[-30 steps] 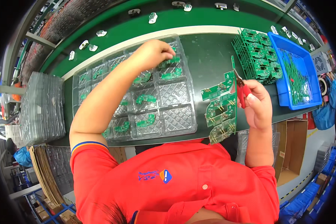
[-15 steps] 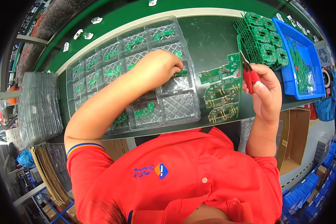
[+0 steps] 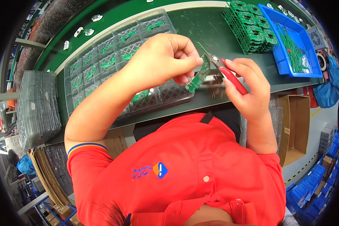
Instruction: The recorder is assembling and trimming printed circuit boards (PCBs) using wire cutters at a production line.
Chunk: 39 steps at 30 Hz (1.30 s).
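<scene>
My left hand (image 3: 173,56) is closed, its fingertips pinching a green circuit board panel (image 3: 196,82) that hangs tilted between my two hands. Part of the panel, with thin metal pins, is seen nearly edge-on and blurred. My right hand (image 3: 250,84) is wrapped round red-handled cutters (image 3: 232,78). Their metal jaws point up and left, close to the panel's upper end; whether they touch it I cannot tell. Behind my left forearm lies a clear plastic tray (image 3: 69,77), with small green circuit boards (image 3: 108,62) in its pockets. The forearm hides some of these pockets.
A stack of green board panels (image 3: 250,28) stands at the back right, beside a blue bin (image 3: 286,69) holding green strips. At the left are stacked clear trays (image 3: 39,109). A cardboard box (image 3: 295,128) sits below the table's right side.
My left hand has come up and right from the tray to the panel, now tilted. The cutters in my right hand have moved left, and their jaws now point up-left.
</scene>
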{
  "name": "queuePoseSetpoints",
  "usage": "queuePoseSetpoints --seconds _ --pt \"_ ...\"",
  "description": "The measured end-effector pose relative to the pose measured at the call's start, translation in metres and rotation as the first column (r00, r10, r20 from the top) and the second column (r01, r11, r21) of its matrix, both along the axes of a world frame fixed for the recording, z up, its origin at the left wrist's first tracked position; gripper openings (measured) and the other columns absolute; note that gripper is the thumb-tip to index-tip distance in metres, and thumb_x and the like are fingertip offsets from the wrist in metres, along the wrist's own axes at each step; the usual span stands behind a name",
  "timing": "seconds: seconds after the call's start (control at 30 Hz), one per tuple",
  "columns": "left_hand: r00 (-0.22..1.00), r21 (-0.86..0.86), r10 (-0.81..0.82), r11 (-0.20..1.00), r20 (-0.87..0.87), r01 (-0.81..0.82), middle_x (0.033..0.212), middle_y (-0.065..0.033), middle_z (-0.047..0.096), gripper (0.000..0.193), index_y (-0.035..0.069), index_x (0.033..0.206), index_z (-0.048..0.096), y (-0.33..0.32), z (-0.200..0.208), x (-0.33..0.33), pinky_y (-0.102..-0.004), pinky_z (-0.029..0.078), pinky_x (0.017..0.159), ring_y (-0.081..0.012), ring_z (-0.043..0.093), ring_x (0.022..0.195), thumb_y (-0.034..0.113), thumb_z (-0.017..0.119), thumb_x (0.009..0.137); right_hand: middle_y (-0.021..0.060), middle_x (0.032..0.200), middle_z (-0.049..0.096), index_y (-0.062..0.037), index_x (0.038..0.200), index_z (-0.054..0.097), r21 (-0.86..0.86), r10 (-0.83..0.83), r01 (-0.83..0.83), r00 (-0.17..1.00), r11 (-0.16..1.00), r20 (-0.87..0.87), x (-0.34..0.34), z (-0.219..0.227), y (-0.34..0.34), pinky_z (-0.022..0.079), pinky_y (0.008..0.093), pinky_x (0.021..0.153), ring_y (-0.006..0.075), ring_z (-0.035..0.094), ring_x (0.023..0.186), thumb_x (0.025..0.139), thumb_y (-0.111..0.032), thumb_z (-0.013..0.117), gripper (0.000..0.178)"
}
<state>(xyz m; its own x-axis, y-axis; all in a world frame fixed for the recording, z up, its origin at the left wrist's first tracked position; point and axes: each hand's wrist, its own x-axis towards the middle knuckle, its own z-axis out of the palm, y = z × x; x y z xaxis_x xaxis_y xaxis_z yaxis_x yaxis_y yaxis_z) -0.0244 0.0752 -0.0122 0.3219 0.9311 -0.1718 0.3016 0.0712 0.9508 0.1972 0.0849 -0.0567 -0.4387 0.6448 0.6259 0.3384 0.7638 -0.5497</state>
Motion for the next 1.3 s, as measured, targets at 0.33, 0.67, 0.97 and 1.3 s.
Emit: queuePoseSetpoints --seconds 0.33,0.67,0.97,1.3 --pt "0.839 0.039 -0.123 0.985 -0.529 0.169 0.061 -0.0057 0.058 0.017 0.0 0.074 0.059 -0.007 -0.048 -0.02 -0.0265 0.043 0.049 -0.0091 0.052 0.05 0.015 0.058 0.082 0.0082 0.099 0.059 0.0043 0.109 0.054 -0.512 -0.07 -0.072 0.965 0.856 -0.252 0.03 -0.01 0.004 0.041 0.0231 0.082 0.0128 0.055 0.09 0.081 0.001 0.056 0.029" --pt "0.889 0.471 0.017 0.853 -0.458 0.226 0.092 -0.0127 0.06 0.015 0.005 0.093 0.059 -0.056 -0.069 0.018 -0.0366 0.048 0.07 -0.0304 0.058 0.085 0.014 0.057 0.081 0.0019 0.089 0.062 -0.0013 0.103 0.06 -0.752 -0.118 -0.153 0.949 0.641 -0.293 0.039 -0.057 0.052 0.04 0.0184 0.061 0.0053 0.051 0.07 0.083 -0.016 0.06 0.025" --pt "0.845 0.632 0.093 0.707 -0.526 0.316 0.11 -0.0123 0.056 0.027 0.006 0.1 0.056 -0.055 -0.075 0.044 -0.0389 0.046 0.082 -0.03 0.055 0.1 0.013 0.063 0.075 0.0106 0.101 0.061 -0.0036 0.104 0.059 -0.149 -0.312 0.346 0.926 0.926 0.214 0.031 -0.063 0.054 0.046 0.0309 0.078 0.0233 0.06 0.09 0.078 -0.015 0.062 0.029" --pt "0.676 0.482 0.212 0.843 -0.705 0.238 0.099 -0.0128 0.061 0.026 0.006 0.1 0.061 0.018 -0.077 -0.032 -0.0386 0.047 0.075 -0.0319 0.058 0.087 0.018 0.062 0.077 0.0132 0.1 0.06 -0.0021 0.103 0.058 -0.009 -0.345 0.352 0.921 0.936 0.18 0.039 -0.091 0.061 0.045 0.0348 0.08 0.0295 0.058 0.092 0.078 -0.015 0.062 0.028"
